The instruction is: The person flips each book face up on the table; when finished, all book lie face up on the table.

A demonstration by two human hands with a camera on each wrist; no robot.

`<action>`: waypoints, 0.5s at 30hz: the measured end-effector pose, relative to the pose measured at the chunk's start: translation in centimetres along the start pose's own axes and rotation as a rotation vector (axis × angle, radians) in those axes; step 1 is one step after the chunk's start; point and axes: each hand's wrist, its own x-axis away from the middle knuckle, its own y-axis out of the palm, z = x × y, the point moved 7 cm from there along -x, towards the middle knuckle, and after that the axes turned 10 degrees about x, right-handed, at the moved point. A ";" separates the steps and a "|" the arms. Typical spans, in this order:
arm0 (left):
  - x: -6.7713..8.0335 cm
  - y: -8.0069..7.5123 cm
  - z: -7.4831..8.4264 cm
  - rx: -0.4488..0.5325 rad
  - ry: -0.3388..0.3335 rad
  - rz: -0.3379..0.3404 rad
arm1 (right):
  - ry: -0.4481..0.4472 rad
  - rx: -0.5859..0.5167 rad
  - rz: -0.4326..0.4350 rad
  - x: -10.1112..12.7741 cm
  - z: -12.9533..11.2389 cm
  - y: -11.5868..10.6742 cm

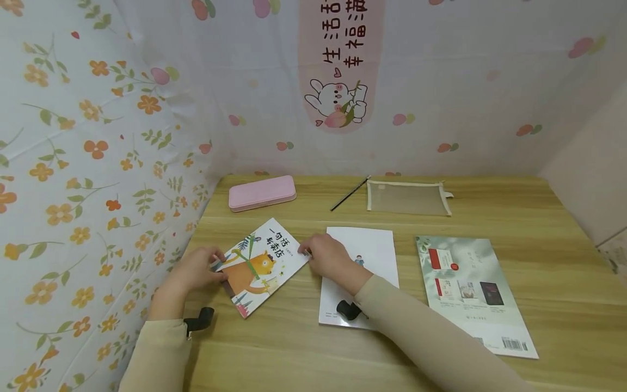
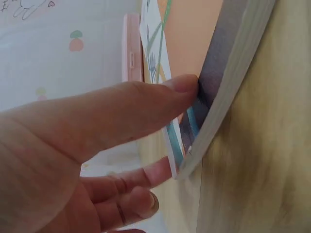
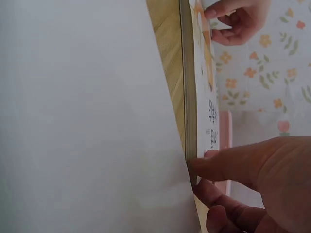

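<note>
A picture book [image 1: 262, 264] with an orange bear on its cover lies tilted at the left of the table. My left hand [image 1: 198, 268] holds its left corner; in the left wrist view the thumb [image 2: 182, 83] lies on the cover and a fingertip touches the far edge. At the opposite corner my right hand [image 1: 330, 255] pinches the book, its thumb [image 3: 204, 167] against the page edges in the right wrist view. Beneath the right wrist lies a white book [image 1: 362, 239], partly hidden by that hand and forearm.
A pale green magazine [image 1: 460, 288] lies at the right. Along the back are a pink pencil case [image 1: 263, 193], a dark pencil [image 1: 350, 194] and a mesh zip pouch [image 1: 409, 198]. Flowered cloth [image 1: 98, 218] hangs close on the left.
</note>
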 end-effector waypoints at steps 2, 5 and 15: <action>0.4 0.0 0.0 -0.009 -0.009 -0.001 | 0.005 0.004 -0.001 -0.2 0.0 0.1; 0.9 0.1 0.0 -0.010 -0.011 0.000 | 0.014 0.021 0.003 -0.6 0.1 0.1; 1.7 0.3 0.2 0.039 0.005 -0.056 | 0.063 0.036 0.077 -2.3 0.9 -0.4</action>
